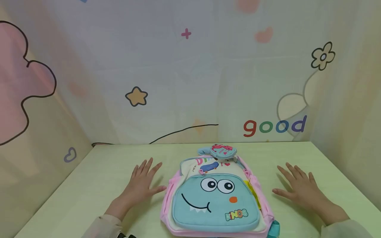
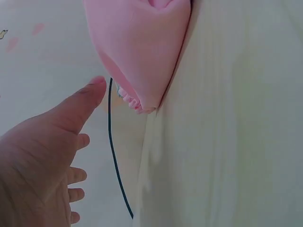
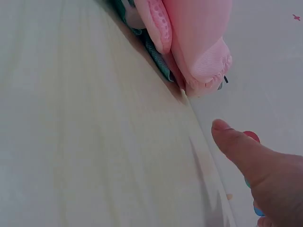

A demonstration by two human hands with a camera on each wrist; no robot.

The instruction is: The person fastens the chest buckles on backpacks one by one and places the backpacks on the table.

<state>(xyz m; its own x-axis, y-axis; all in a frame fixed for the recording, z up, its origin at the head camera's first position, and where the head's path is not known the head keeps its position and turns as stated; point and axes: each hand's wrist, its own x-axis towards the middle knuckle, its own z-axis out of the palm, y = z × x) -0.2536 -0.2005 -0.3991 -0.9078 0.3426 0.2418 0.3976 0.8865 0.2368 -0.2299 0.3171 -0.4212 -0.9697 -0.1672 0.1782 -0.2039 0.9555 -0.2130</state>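
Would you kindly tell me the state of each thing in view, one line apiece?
Backpack: lying on the table, front face up.
Front pocket: looks closed.
Small pouch: resting at the backpack's top end; open or closed, I cannot tell.
Left hand: fingers spread, holding nothing, thumb close to the backpack.
Right hand: fingers spread, holding nothing, apart from the backpack.

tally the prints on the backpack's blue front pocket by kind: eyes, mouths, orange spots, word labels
Eyes: 2
Mouth: 1
Orange spot: 1
Word label: 1
Total on the backpack's front pocket: 5
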